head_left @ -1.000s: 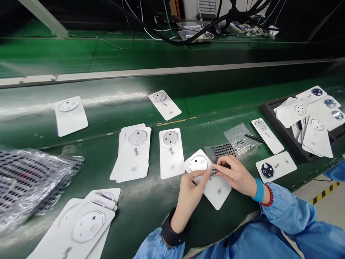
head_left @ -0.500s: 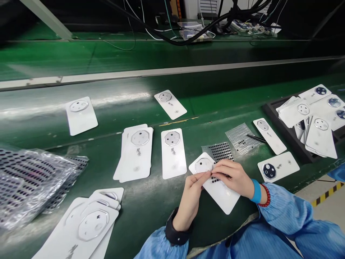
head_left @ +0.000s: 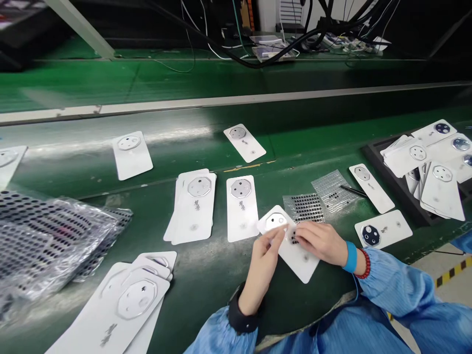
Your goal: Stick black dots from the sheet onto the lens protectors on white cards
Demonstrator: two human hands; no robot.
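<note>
A white phone back cover (head_left: 295,255) with an octagonal camera ring lies tilted on the green conveyor belt (head_left: 206,290) in front of me. My left hand (head_left: 264,265) pinches its left edge by the ring. My right hand (head_left: 317,242) rests on the cover with fingers pressed together on a small clear strip of black dots (head_left: 294,238). A larger clear sheet of black dots (head_left: 304,207) lies just behind the cover.
Several more white covers lie on the belt: a stack (head_left: 193,206), a single one (head_left: 241,208), a pile at front left (head_left: 125,305). A black tray (head_left: 387,162) of covers sits at right. Perforated plastic bags (head_left: 47,241) lie at left. Tweezers (head_left: 352,190) rest on another dot sheet.
The view has shifted so everything sits further right. Both hands stay on the cover, which has been turned slightly; my right hand now lies flatter over it.
</note>
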